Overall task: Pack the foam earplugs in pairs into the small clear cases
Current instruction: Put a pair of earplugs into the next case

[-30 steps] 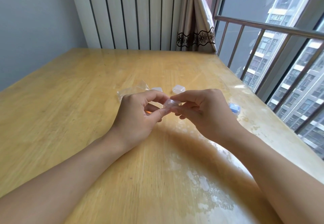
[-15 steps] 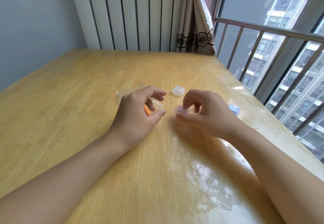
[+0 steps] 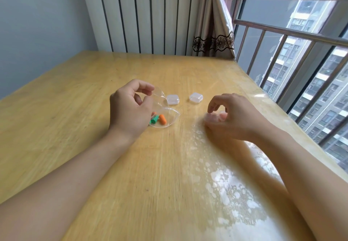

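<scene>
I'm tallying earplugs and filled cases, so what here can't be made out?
- Earplugs in the clear bag: the left hand covers part of the bag, so the count beyond the green earplug and orange earplug is hidden.
- Clear case under the right hand: blurred and finger-covered; contents unclear.
- Two closed cases: too small to tell contents.

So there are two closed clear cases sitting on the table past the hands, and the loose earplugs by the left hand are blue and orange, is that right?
Not quite. The head view shows the earplugs by the left hand are green and orange, not blue and orange. The rest holds: two closed clear cases sit on the table past the hands.
</scene>
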Demonstrator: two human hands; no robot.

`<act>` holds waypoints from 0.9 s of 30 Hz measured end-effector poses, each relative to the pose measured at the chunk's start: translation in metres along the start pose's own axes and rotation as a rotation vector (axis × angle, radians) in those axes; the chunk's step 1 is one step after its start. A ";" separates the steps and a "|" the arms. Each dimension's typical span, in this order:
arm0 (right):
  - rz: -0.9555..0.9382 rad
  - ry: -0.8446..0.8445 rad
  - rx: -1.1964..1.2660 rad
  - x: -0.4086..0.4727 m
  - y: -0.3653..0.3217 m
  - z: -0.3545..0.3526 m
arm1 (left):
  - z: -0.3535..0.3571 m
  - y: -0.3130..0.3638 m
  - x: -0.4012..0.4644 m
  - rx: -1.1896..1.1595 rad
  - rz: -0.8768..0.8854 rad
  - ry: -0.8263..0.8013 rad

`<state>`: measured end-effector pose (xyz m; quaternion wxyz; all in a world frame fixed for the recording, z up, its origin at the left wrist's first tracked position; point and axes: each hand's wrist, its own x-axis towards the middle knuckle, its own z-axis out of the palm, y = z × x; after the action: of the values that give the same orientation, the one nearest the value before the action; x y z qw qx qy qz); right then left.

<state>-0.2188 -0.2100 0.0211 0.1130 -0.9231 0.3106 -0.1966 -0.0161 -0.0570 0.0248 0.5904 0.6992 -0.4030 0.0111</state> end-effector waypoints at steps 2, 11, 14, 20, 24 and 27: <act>0.001 0.016 0.034 -0.001 -0.002 -0.004 | 0.001 -0.001 0.000 0.010 -0.006 0.001; 0.118 -0.142 -0.157 0.052 -0.036 0.007 | 0.002 -0.005 0.000 -0.008 0.019 -0.001; 0.179 -0.203 -0.177 0.081 -0.033 0.022 | 0.004 -0.005 -0.003 -0.040 0.028 -0.035; 0.170 0.071 0.044 0.071 -0.044 0.021 | 0.004 -0.004 -0.007 -0.024 0.137 -0.122; 0.183 0.085 0.703 0.018 -0.080 -0.004 | 0.003 0.005 -0.015 -0.111 0.134 -0.302; 0.250 0.047 0.931 -0.015 -0.089 -0.005 | 0.004 0.014 -0.023 -0.162 0.161 -0.403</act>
<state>-0.1845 -0.1313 0.0510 0.5300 -0.7253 0.3009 -0.3202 -0.0419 -0.0474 0.0232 0.5496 0.6031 -0.5667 -0.1142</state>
